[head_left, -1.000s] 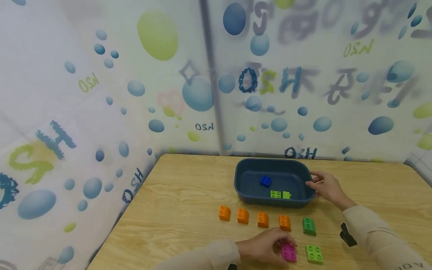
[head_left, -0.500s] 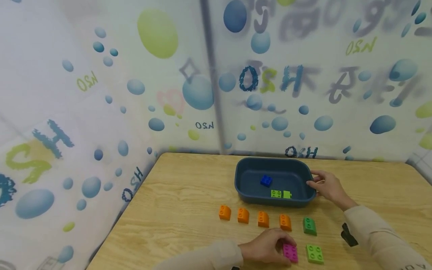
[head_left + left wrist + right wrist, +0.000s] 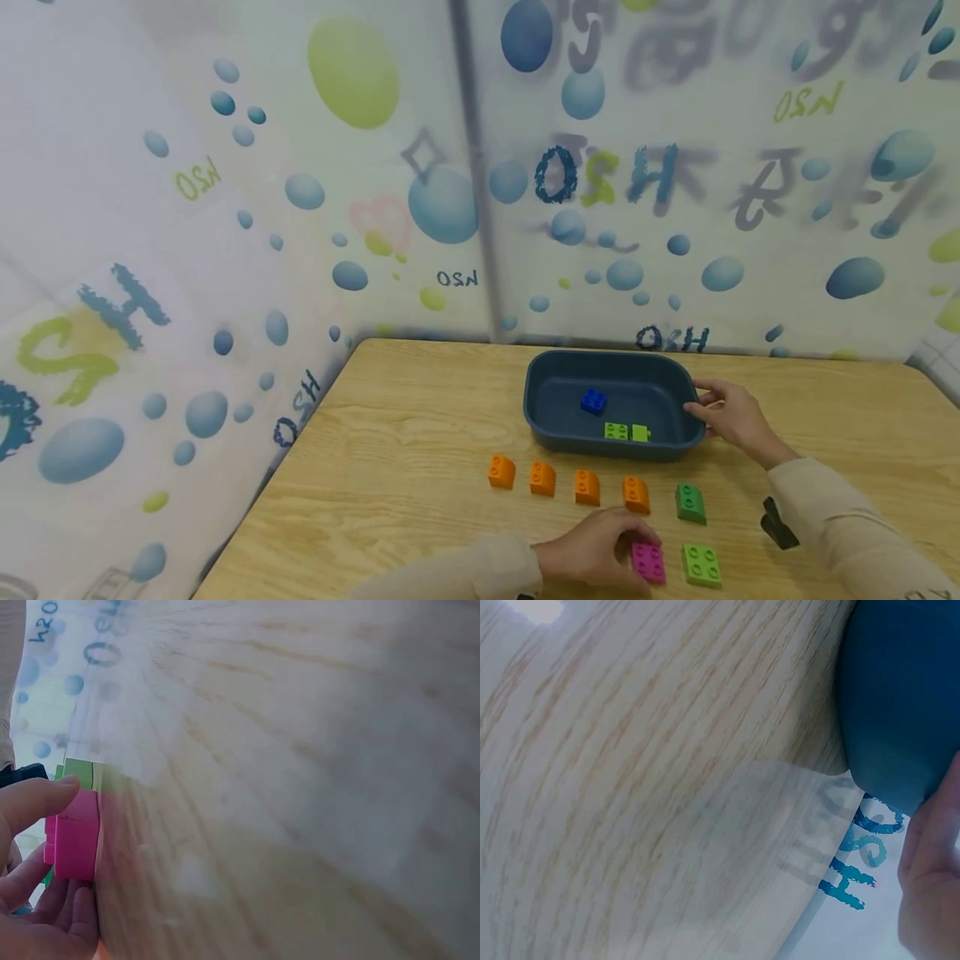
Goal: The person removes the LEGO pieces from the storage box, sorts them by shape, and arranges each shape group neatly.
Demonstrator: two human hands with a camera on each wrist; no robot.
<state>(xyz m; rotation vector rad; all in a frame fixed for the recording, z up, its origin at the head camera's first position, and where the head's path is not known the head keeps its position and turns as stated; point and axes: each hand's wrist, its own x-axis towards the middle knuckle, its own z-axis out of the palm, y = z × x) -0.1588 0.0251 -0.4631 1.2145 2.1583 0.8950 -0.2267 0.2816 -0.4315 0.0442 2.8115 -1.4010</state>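
Pink brick point(image 3: 647, 562), lying on the bench point(image 3: 420, 433) just beside a light-green brick point(image 3: 702, 564), is pinched by the left grip point(image 3: 600, 550) while the right grip point(image 3: 731, 417) is curled on the blue tub point(image 3: 547, 417), so a slip could knock its neighbour askew.
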